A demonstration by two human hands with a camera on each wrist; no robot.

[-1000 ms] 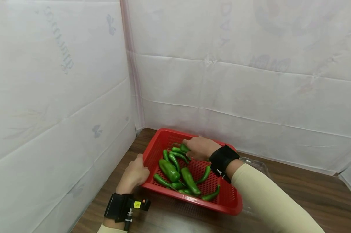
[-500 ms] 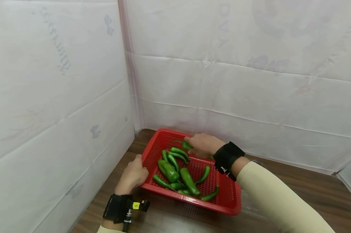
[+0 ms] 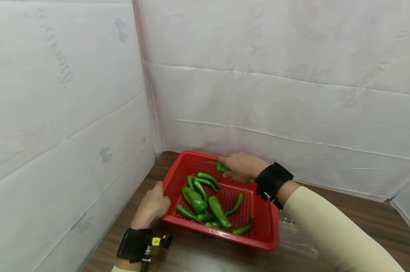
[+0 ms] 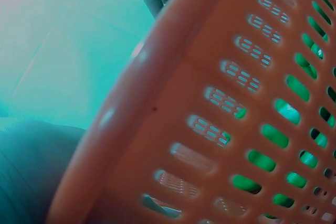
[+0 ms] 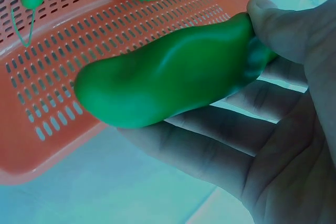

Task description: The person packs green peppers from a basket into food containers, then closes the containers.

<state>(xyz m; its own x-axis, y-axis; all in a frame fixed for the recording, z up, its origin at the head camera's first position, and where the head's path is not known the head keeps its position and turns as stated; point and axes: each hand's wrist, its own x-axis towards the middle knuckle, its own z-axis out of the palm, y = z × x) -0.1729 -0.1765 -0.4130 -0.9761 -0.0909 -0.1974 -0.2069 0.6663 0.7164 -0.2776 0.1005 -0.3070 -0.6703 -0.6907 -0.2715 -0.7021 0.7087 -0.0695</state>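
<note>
A red slotted plastic basket [image 3: 222, 235] holds several green peppers [image 3: 219, 212], lying loosely across its bottom. At the basket's left rim, my left hand [image 3: 152, 206] grips the edge; the left wrist view shows the rim [image 4: 131, 77] and slotted wall up close, with the hand mostly hidden. Over the far side is my right hand [image 3: 244, 166], holding one large green pepper [image 5: 168, 74] by its stem-end half. In the right wrist view the thumb lies on top of this pepper and the fingers run beneath it, its blunt end pointing away over the basket wall.
Brown wood-grain table [image 3: 354, 223] lies under the basket. White printed sheets form a left wall [image 3: 55, 151] and a back wall [image 3: 276, 105], which rises close behind the basket. Clear plastic [image 3: 297, 234] lies by the right forearm.
My right hand has moved right and a little up, carrying the pepper away from the others toward the basket's far rim. The left hand keeps its grip on the basket.
</note>
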